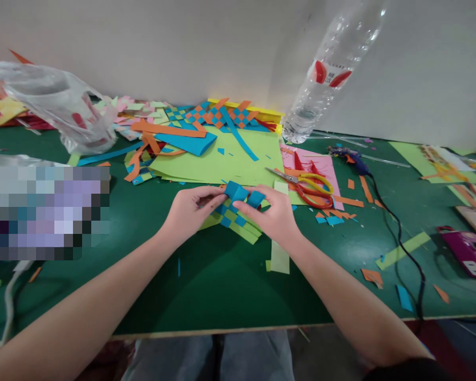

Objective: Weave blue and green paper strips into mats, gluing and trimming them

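Left hand (192, 209): closed on the woven blue-green paper piece (238, 203) — fingertips pinched.
Right hand (272, 211): clamped on its blue strips.
Paper piece: held above the green table (218, 296) — scissors (305, 188) nearby.

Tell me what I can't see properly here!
All in the head view:
- Right hand: some fingers hidden behind the woven paper.
- Clear bottle: top cut off by the upper edge; label writing too small.
- Thing at far left: blurred by big squares.
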{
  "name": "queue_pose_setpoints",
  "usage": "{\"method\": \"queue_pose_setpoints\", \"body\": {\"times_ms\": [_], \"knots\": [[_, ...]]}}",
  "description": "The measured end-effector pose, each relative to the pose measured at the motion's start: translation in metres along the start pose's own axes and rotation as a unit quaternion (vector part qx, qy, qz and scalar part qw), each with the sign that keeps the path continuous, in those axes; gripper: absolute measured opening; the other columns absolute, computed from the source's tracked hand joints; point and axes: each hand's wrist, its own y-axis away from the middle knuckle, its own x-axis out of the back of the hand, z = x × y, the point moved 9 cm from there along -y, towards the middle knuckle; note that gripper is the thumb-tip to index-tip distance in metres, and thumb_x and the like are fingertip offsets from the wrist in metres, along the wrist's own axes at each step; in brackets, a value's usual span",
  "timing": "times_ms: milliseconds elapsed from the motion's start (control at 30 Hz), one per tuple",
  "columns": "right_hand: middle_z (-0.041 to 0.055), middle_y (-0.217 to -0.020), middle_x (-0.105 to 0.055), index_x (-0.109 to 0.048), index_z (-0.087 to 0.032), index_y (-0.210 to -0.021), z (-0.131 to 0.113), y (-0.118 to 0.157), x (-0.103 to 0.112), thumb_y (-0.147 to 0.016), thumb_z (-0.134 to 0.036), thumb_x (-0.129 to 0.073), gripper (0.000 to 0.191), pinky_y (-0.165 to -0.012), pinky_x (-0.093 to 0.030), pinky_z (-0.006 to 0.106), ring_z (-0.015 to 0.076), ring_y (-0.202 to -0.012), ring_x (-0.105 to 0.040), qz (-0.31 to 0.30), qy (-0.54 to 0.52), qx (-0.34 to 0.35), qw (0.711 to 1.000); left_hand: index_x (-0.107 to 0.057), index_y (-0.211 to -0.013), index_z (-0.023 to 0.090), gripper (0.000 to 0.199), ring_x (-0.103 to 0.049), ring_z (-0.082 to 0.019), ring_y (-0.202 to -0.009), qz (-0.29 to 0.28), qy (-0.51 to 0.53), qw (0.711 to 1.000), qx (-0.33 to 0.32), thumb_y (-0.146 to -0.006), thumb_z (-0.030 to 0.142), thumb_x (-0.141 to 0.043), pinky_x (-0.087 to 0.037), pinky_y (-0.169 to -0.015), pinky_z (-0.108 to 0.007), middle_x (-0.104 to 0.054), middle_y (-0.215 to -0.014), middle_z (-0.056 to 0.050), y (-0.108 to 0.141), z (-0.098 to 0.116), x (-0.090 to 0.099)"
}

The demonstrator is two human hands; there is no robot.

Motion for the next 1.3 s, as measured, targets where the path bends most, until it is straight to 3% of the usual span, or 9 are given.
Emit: {"method": "queue_pose_setpoints", "body": {"times_ms": [67,233,367,467,633,1000,1300], "knots": [[-0.0010,-0.066,-0.062,-0.072,-0.019,-0.093,0.007,0.001,-0.003,-0.076,-0.053,-0.071,0.038,-0.058,-0.042,0.026,0.0113,-0.059,-0.052,-0.027,-0.023,-0.047,0.998,-0.078,-0.092,0.022,0.025,-0.072,-0.021,-0.080,-0.021,-0.003,1.000,0.008,-0.080,0.041,-0.067,-0.059,-0.072,-0.029,-0.078,-0.090,-0.002,0.000,0.000,-0.005],[-0.0045,-0.055,-0.045,-0.065,-0.018,-0.070,0.015,0.000,-0.007,-0.082,-0.052,-0.065,0.036,-0.051,-0.033,0.024,0.0078,-0.053,-0.038,-0.060,-0.061,-0.072,0.994,-0.077,-0.097,0.022,0.029,-0.073,-0.020,-0.080,-0.057,0.003,0.998,0.020,-0.079,0.044,-0.068,-0.059,-0.072,-0.028,-0.078,-0.089,-0.002,-0.001,0.000,-0.013],[-0.0049,-0.056,-0.043,-0.062,-0.018,-0.069,0.021,0.000,-0.011,-0.085,-0.050,-0.063,0.036,-0.050,-0.030,0.024,0.0074,-0.052,-0.036,-0.061,-0.083,-0.073,0.992,-0.069,-0.110,0.023,0.035,-0.072,-0.017,-0.072,-0.076,-0.003,0.996,0.039,-0.080,0.043,-0.068,-0.058,-0.067,-0.026,-0.077,-0.083,-0.001,-0.001,-0.004,-0.016],[-0.0052,-0.056,-0.040,-0.060,-0.018,-0.066,0.025,-0.001,-0.011,-0.084,-0.050,-0.064,0.037,-0.050,-0.029,0.024,0.0073,-0.053,-0.034,-0.054,-0.088,-0.070,0.992,-0.066,-0.100,0.021,0.030,-0.070,-0.016,-0.067,-0.071,-0.007,0.996,0.056,-0.079,0.043,-0.069,-0.056,-0.061,-0.025,-0.076,-0.080,-0.001,-0.001,-0.010,-0.014],[-0.0052,-0.056,-0.039,-0.057,-0.018,-0.065,0.028,-0.001,-0.008,-0.084,-0.048,-0.064,0.037,-0.051,-0.029,0.024,0.0072,-0.054,-0.033,-0.032,-0.094,-0.076,0.992,-0.064,-0.084,0.019,0.024,-0.070,-0.016,-0.071,-0.073,0.027,0.996,0.048,-0.078,0.041,-0.070,-0.058,-0.070,-0.028,-0.074,-0.080,-0.003,-0.003,-0.012,-0.016],[-0.0049,-0.056,-0.042,-0.058,-0.018,-0.066,0.031,-0.002,-0.011,-0.085,-0.050,-0.062,0.037,-0.051,-0.030,0.025,0.0078,-0.054,-0.035,-0.047,-0.092,-0.074,0.992,-0.062,-0.080,0.020,0.021,-0.067,-0.014,-0.070,-0.098,0.040,0.993,0.049,-0.078,0.040,-0.069,-0.056,-0.068,-0.025,-0.071,-0.079,-0.001,-0.003,-0.011,-0.020],[-0.0044,-0.056,-0.042,-0.065,-0.018,-0.069,0.030,-0.004,-0.012,-0.083,-0.051,-0.064,0.035,-0.052,-0.033,0.025,0.0084,-0.055,-0.036,-0.051,-0.057,-0.048,0.996,-0.062,-0.079,0.019,0.027,-0.056,-0.009,-0.058,-0.114,-0.002,0.993,0.043,-0.083,0.046,-0.063,-0.044,-0.054,-0.020,-0.062,-0.069,0.002,-0.001,-0.008,-0.019]]}}
